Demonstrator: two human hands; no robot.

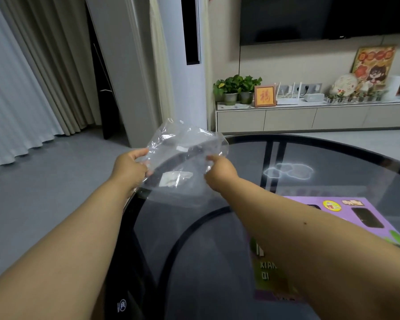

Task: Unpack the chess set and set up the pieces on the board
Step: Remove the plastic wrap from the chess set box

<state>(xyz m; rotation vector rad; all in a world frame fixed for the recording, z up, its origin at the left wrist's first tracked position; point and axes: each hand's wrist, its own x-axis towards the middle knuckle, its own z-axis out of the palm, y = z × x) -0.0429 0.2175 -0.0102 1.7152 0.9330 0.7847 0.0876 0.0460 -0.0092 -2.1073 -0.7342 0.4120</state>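
Observation:
A clear plastic bag (185, 158) hangs in the air over the left rim of the round glass table (333, 158). My left hand (129, 167) grips its left edge and my right hand (219, 172) pinches its right edge, both arms stretched forward. The bag looks see-through, with only a small white label low inside it; no chess pieces show in it. The purple chess set box (346, 218) lies flat on the table at the right, partly covered by my right forearm. No board or pieces are in sight.
The table's dark frame shows through the glass. Grey floor lies to the left, with curtains (32, 77) beyond. A low TV cabinet (310, 116) with plants, a picture frame and a router stands at the back.

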